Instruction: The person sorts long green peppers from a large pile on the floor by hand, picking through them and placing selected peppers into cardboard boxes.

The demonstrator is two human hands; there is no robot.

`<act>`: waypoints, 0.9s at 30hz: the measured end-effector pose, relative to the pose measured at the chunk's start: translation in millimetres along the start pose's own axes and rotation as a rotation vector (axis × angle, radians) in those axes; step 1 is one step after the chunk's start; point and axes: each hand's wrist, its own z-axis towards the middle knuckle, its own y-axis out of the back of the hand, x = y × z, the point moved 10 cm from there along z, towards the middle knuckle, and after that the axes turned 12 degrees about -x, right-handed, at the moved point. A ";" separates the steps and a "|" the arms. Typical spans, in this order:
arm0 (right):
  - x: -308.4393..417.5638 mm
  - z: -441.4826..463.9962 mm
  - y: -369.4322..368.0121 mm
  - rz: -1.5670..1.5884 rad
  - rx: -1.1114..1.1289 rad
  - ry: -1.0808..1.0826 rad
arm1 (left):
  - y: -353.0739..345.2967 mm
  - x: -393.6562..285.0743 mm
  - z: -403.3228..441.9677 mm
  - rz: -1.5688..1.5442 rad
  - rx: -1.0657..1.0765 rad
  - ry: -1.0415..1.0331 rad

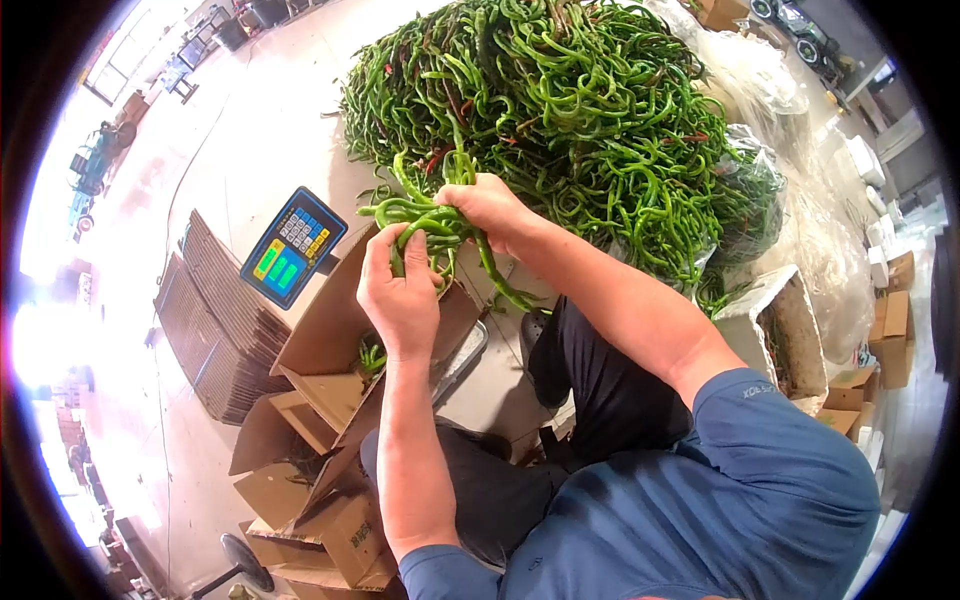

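Observation:
Both my hands grip long green chili peppers (405, 212), held up between the big heap and an open cardboard box. My left hand (398, 300) pinches some of them between thumb and fingers. Closed around more of the bunch is my right hand (488, 208), a little higher and to the right. One long pepper hangs down below it. The heap of green chili peppers (590, 110), with a few red ones in it, rises just beyond. Under my left hand, the open cardboard box (325, 335) has some green peppers inside.
A digital scale display (293, 247) stands left of the box, beside a stack of flattened cardboard (215, 330). More open boxes (330, 540) are at lower left. A white foam crate (775, 330) and clear plastic sheeting (765, 90) lie to the right.

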 end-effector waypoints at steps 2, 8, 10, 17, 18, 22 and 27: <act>4.5 -0.6 0.1 -0.013 0.002 0.027 | 0.5 9.0 0.4 -0.054 0.041 0.131; 8.5 -5.8 -6.9 0.036 0.090 0.006 | 5.1 14.2 5.4 -0.121 0.055 0.213; -0.7 -3.1 -6.0 0.010 0.071 -0.055 | 5.4 16.8 6.2 -0.111 0.057 0.213; -11.5 -1.3 -1.0 -0.063 0.004 -0.146 | -0.2 26.5 7.9 -0.096 0.076 0.195; -5.1 -12.5 -2.5 -0.011 0.003 -0.153 | -1.2 29.6 8.4 -0.107 0.069 0.214; -5.7 -4.0 -0.7 0.114 0.024 -0.144 | -7.9 33.9 9.7 -0.202 0.070 0.228; 0.0 0.7 6.6 0.209 0.052 -0.139 | -15.1 27.2 10.6 -0.363 0.122 0.268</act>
